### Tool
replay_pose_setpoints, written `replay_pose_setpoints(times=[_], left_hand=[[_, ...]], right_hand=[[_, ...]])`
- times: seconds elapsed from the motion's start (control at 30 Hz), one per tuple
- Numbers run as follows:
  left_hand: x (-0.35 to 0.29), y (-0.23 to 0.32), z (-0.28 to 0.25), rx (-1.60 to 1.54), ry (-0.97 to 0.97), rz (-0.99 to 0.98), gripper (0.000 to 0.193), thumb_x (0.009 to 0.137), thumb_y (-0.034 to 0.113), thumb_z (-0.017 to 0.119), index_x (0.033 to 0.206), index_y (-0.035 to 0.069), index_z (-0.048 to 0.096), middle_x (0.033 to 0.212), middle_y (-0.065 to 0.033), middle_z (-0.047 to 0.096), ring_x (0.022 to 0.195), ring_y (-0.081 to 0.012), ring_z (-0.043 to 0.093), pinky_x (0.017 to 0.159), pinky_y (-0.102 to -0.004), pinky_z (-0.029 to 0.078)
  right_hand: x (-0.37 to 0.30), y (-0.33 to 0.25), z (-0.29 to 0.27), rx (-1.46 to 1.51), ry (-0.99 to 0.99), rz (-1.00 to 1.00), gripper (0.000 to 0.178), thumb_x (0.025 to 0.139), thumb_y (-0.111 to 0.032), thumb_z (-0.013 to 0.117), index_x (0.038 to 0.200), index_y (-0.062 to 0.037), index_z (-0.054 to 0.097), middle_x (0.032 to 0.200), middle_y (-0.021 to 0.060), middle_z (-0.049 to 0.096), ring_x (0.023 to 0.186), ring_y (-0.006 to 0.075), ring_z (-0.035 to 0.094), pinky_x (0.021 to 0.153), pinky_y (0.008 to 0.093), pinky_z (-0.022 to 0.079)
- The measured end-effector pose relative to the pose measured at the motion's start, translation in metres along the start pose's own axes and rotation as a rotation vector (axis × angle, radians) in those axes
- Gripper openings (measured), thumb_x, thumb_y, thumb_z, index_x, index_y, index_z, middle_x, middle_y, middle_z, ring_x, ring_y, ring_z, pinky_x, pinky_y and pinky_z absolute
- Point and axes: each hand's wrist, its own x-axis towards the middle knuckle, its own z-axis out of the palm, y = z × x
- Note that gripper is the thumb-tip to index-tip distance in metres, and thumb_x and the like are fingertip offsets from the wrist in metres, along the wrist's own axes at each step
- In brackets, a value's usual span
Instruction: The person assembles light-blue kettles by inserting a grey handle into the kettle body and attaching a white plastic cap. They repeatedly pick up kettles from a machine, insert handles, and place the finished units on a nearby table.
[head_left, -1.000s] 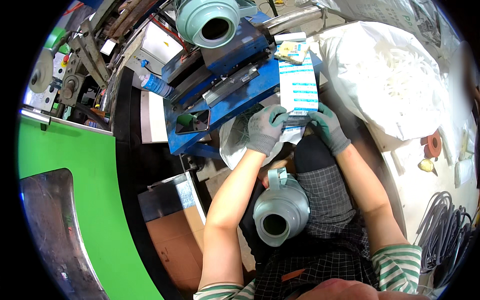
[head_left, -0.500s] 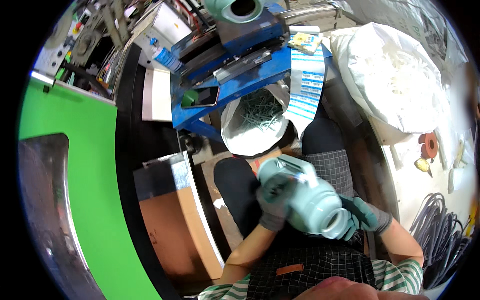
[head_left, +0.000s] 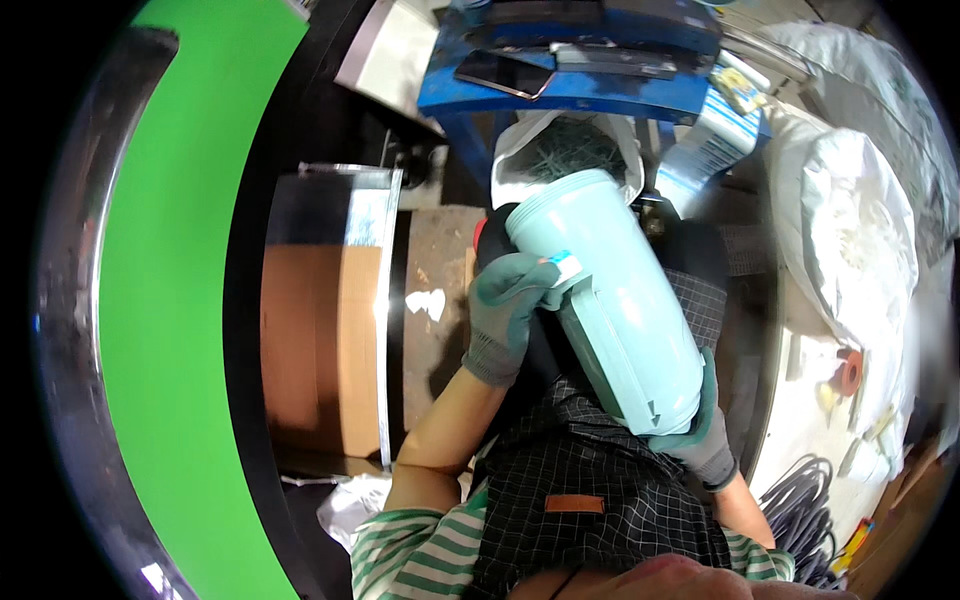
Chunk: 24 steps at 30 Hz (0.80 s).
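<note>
A pale green plastic jug [head_left: 640, 300] lies slanted across my lap, its wide threaded end pointing away from me and its long side handle facing up and left. My left hand [head_left: 502, 300], in a grey-green glove, is closed with thumb and fingers pinching a small blue-and-white sticker [head_left: 563, 266]. That sticker sits against the jug's side, just beyond the handle's far end. Gloved too, my right hand [head_left: 706, 440] wraps round the near end of the jug and supports it from the right and below.
Ahead stands a blue bench [head_left: 620, 95] with a phone [head_left: 505, 73] on it; a label strip [head_left: 712, 145] hangs at its right. Below is a white sack [head_left: 515, 160] of thin green pieces. A cardboard box [head_left: 320, 350] is left; white bag [head_left: 850, 230] and cables [head_left: 800, 510] are right.
The jug has turned: its narrow neck faced near right, and now its wide threaded end points away. My left hand has moved onto the sticker. The view has shifted, with surroundings lying differently.
</note>
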Motion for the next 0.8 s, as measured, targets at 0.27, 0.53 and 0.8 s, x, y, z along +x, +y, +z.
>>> replay_pose_setpoints(times=[0.27, 0.53, 0.8], left_hand=[[-0.001, -0.012, -0.014, -0.028, 0.006, -0.145, 0.010, 0.099, 0.009, 0.071, 0.093, 0.001, 0.071, 0.075, -0.0042, 0.065, 0.067, -0.0126, 0.061, 0.068, -0.0295, 0.056], [0.008, -0.010, -0.058, 0.960, -0.019, 0.080, 0.023, 0.085, 0.019, 0.084, 0.092, 0.002, 0.070, 0.083, -0.0026, 0.068, 0.076, -0.0144, 0.064, 0.073, -0.0317, 0.054], [0.024, 0.000, -0.040, 0.625, 0.011, 0.294, 0.056, 0.100, 0.026, 0.074, 0.143, -0.006, 0.055, 0.140, -0.0146, 0.062, 0.123, -0.0226, 0.062, 0.105, -0.0385, 0.052]], right_hand=[[0.002, 0.002, 0.014, -0.130, 0.064, -0.122, 0.158, 0.059, -0.066, 0.098, 0.168, 0.0023, 0.007, 0.143, 0.0286, 0.063, 0.124, 0.0373, 0.071, 0.102, 0.0459, 0.059], [-0.002, -0.008, 0.018, -0.106, 0.051, -0.081, 0.154, 0.058, -0.055, 0.103, 0.168, 0.0024, 0.012, 0.151, 0.0288, 0.055, 0.131, 0.0374, 0.065, 0.107, 0.0476, 0.055], [0.003, 0.019, -0.041, 0.727, -0.306, 0.273, 0.150, 0.058, -0.055, 0.103, 0.170, -0.0016, 0.017, 0.165, 0.0158, 0.041, 0.152, 0.0283, 0.039, 0.125, 0.0441, 0.033]])
